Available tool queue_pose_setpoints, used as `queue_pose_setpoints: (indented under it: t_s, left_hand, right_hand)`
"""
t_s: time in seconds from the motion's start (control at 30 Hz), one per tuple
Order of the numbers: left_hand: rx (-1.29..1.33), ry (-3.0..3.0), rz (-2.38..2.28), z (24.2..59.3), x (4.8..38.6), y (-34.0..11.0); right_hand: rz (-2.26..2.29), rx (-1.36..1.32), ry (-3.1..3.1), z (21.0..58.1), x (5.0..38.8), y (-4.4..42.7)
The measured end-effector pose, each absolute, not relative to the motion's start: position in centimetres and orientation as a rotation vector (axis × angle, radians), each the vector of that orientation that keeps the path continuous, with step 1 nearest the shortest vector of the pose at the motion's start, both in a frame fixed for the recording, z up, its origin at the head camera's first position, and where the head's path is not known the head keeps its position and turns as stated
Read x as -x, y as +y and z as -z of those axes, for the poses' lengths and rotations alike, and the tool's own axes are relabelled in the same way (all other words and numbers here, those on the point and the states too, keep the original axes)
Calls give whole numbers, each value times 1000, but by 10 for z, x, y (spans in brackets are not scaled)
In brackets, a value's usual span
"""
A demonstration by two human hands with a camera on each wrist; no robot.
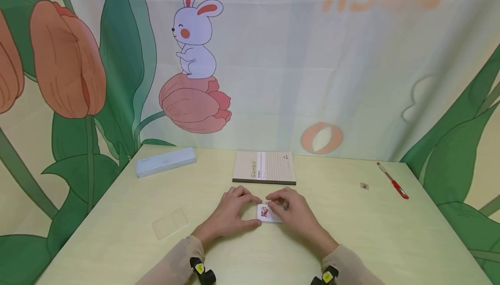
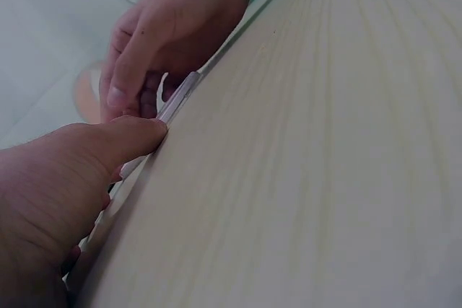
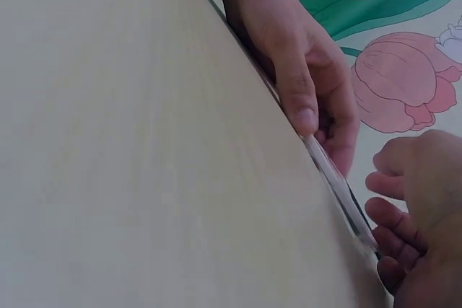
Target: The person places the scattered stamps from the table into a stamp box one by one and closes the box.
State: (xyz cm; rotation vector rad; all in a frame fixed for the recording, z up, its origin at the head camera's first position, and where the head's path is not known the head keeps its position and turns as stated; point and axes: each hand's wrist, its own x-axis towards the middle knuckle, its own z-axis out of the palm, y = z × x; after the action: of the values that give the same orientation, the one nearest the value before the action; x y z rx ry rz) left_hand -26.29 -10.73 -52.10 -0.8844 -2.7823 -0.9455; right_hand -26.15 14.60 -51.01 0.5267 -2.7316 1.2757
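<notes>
A thin white rectangular case (image 1: 269, 219) with a small red cartoon print lies flat on the table between my hands. My left hand (image 1: 230, 215) holds it at the left end, thumb on the near edge and a finger at the far edge; the left wrist view shows the left thumb (image 2: 137, 138) against its side. Over the right end arches my right hand (image 1: 298, 213), thumb and index apart with nothing visible between them. Its lower fingers (image 3: 393, 229) curl by that end and partly hide the case. A clear plastic piece (image 1: 170, 224) lies left of my hands.
Behind my hands lies a beige notebook (image 1: 265, 167), with a pale blue pencil case (image 1: 166, 162) at the back left. A small square piece (image 1: 364, 186) and a red pen (image 1: 393, 180) lie to the right. A printed curtain (image 1: 273, 81) hangs behind the table.
</notes>
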Motion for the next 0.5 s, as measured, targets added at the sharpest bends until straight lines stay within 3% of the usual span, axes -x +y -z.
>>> queue_pose_setpoints:
  t_s: [0.5]
  left_hand:
    - [885, -2775, 951, 523, 263, -107]
  right_hand:
    - [-1307, -378, -2571, 478, 290, 217]
